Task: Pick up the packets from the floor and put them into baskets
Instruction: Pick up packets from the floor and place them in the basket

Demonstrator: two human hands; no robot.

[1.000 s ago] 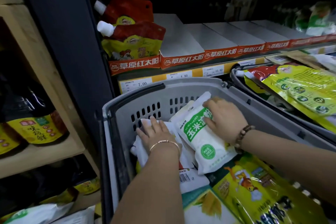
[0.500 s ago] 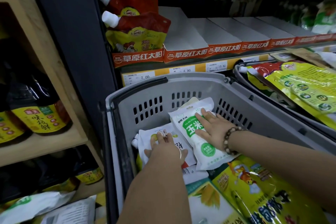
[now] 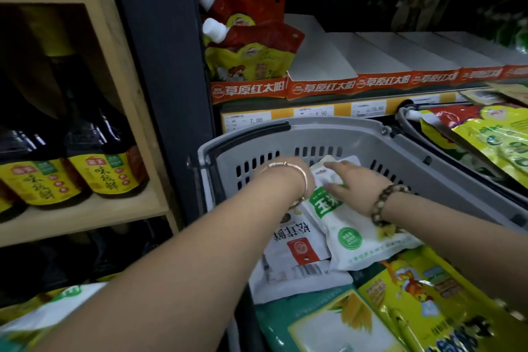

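**A:** Where's the white soft plastic packet with the green label (image 3: 353, 233)?

**B:** In the grey plastic basket with slotted walls (image 3: 314, 130), near its far wall, lying aslant on other packets. Its long axis runs from the far wall toward the near right. The header end with the hang hole points at the far wall, and the end with the round green seal points to the near side.

**A:** And the hands?

**B:** The right hand (image 3: 358, 189), with a brown beaded bracelet (image 3: 385, 204) on the wrist, lies flat on the packet's upper half. Its fingers (image 3: 337, 165) are straight and a little spread, pressing rather than pinching. The left hand (image 3: 294, 162), past a thin metal bangle (image 3: 305, 180), dips in by the far left corner. Its fingers are hidden, so I cannot tell how they lie.

**A:** What's underneath?

**B:** A flat matte white pouch with a red square label (image 3: 297, 246), partly covered. Below that is another white pouch showing a barcode (image 3: 300, 273). At the near edge are a glossy yellow crinkled bag (image 3: 428, 294) and a teal bag printed with corn (image 3: 328, 326).

**A:** Around the basket?

**B:** On the right, a second grey basket (image 3: 401, 117) holds shiny yellow-green bags (image 3: 491, 140); on the left, dark glass bottles with yellow labels (image 3: 105, 171) stand on a wooden shelf
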